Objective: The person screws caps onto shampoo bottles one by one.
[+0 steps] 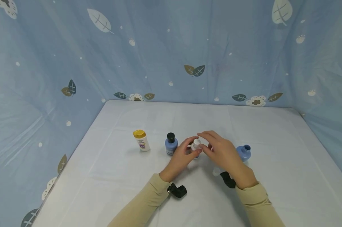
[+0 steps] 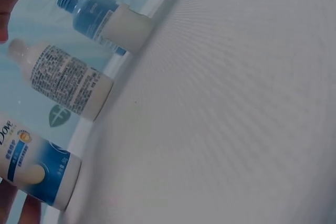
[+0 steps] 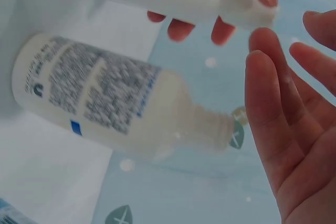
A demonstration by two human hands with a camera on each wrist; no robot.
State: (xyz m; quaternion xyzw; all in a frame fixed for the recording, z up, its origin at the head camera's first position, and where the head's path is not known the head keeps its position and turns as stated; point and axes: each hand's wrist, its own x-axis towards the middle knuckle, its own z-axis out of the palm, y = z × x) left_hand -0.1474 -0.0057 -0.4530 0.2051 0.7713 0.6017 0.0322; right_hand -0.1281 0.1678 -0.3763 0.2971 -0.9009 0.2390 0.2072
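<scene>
Blue fabric walls printed with leaves, flowers and pawprints, white-covered table, soft light

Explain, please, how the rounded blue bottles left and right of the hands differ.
The left blue bottle has a black cap; the right blue bottle is uncapped. The left one is nearer the left hand, the right one nearer the right hand. Both stand upright.

Head: soft, even light | faint shadow beneath right hand, on white cloth-covered table | wrist views: dimmer | white plastic bottle beside right hand: label smeared
</scene>
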